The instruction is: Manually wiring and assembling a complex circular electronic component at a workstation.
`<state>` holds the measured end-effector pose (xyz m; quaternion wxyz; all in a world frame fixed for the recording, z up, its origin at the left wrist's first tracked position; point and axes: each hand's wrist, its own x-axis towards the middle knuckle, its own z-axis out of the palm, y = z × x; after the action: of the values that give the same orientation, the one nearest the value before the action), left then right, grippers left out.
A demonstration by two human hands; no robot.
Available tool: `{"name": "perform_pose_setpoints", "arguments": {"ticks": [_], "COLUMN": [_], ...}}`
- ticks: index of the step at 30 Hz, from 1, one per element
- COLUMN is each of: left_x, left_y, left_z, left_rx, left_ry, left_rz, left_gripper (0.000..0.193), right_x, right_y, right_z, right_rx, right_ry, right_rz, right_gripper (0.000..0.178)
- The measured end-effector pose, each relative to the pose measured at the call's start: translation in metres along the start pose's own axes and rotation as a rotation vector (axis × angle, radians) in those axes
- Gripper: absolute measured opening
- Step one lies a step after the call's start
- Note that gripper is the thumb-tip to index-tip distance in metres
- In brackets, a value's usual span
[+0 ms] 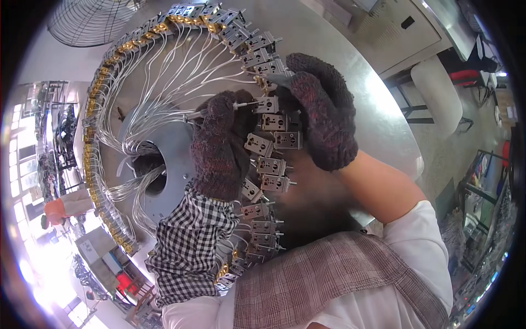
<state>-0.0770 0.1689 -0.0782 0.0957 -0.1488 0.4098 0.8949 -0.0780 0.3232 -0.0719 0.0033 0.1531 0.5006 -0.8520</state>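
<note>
My left hand, in a dark knitted glove, is closed around a thin metal rod. The rod's tip meets the side of a small metal block with round holes. Across from it, my right hand wears a matching glove, its fingers curled together. A flat grey metal piece sticks out from its fingertips, partly hidden by the glove. More such blocks stand below the hands, some turned askew. Thin white wires run from the ring of blocks toward the middle.
The blocks and brass-coloured fittings form a large ring on a round metal table. A grey disc with a dark central hole gathers the wires. A wire-cage fan stands far left, a pale chair to the right. Another person is at far left.
</note>
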Motion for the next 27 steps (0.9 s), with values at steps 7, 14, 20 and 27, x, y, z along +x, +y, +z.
{"name": "perform_pose_setpoints", "arguments": {"ticks": [7,14,20,27], "left_x": [0.001,-0.009,-0.015,-0.015], "left_y": [0.007,0.012,0.007,0.001], "left_z": [-0.008,-0.013,-0.015,-0.019], "left_rx": [0.134,0.029,0.003,0.046], "left_ry": [-0.194,-0.382,-0.406,-0.329], "left_rz": [-0.092,-0.207,-0.212,-0.213], "left_gripper": [0.028,0.024,0.019,0.024], "right_x": [0.006,0.011,0.013,0.002], "right_y": [0.008,0.001,0.006,0.023], "right_z": [0.000,-0.003,0.000,0.007], "right_rx": [-0.060,-0.046,-0.049,-0.124], "right_ry": [0.095,0.087,0.123,0.111], "right_rz": [-0.192,-0.174,-0.248,-0.365], "right_gripper": [0.028,0.029,0.024,0.026]}}
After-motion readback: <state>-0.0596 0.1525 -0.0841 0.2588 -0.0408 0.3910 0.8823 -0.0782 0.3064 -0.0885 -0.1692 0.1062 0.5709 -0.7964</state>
